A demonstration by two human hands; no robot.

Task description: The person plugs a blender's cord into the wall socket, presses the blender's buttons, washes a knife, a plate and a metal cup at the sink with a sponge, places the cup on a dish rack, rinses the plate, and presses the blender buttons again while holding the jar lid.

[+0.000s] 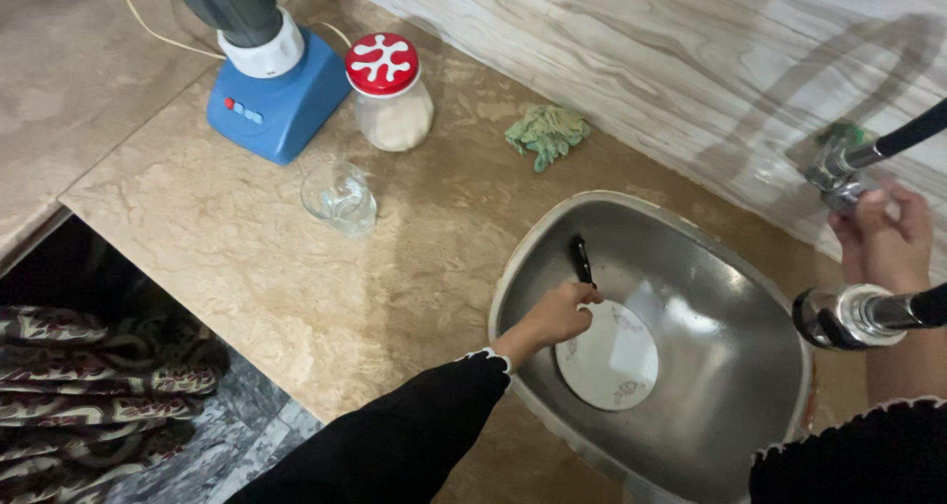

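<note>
- Far left, a patterned cloth (pixel 94 386) lay bunched below the edge of the counter (pixel 326 297), out of the action.
- Up top, a blue blender base (pixel 271 95) stood on the stone, its cord trailing off behind.
- Just beside it sat 1 jar (pixel 390 95) with a red-and-white lid, shut and upright.
- In front of the two, 1 clear glass (pixel 338 196) stood apart, nothing touching it.
- Further along, a green rag (pixel 546 132) lay crumpled against the wall.
- Into the steel sink (pixel 730 297): the left hand (pixel 554 317) reached down, fingers curled tight on the rim of the white plate (pixel 609 356), which lay flat on the basin floor.
- A dark utensil (pixel 583 260) rested by the sink wall just above that hand; whether the hand touched it, I couldn't tell.
- Over on the right, the right hand (pixel 886 236) was wrapped around the tap valve (pixel 838 169) at the wall, fingers closed on it.
- The spout (pixel 848 317) hung over the basin, and no water showed.
- So: plate in the sink, gripped, rinsing apparently not yet begun.
</note>
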